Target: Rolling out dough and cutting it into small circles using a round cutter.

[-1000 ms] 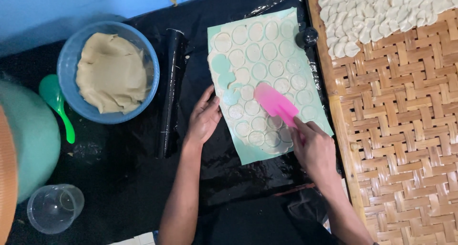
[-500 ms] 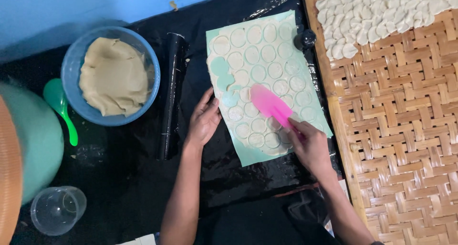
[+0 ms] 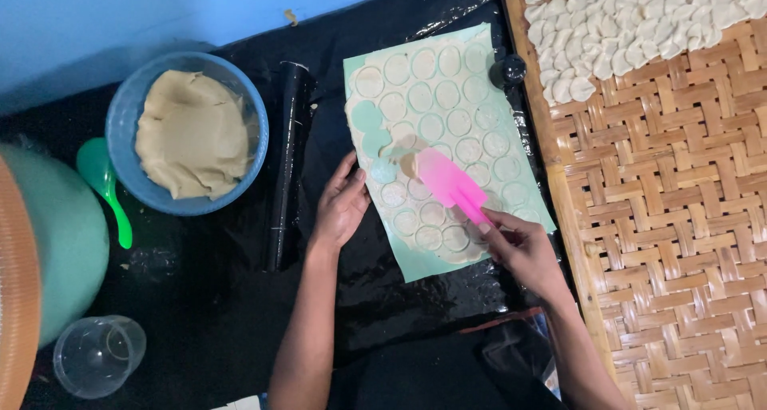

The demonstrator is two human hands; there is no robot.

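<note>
We find the right hand (image 3: 523,250) closed around the handle of a flat pink plastic spatula (image 3: 449,182). Its long axis runs up and leftward away from that hand, the blade tip lying at a partly lifted pale dough disc (image 3: 407,164) on the light-green rectangular cutting mat (image 3: 415,270). The left hand (image 3: 342,206) rests loosely open, holding nothing, fingertips on the mat's left edge. That disc lies just beyond the left fingertips, nearer them than the right hand.
</note>
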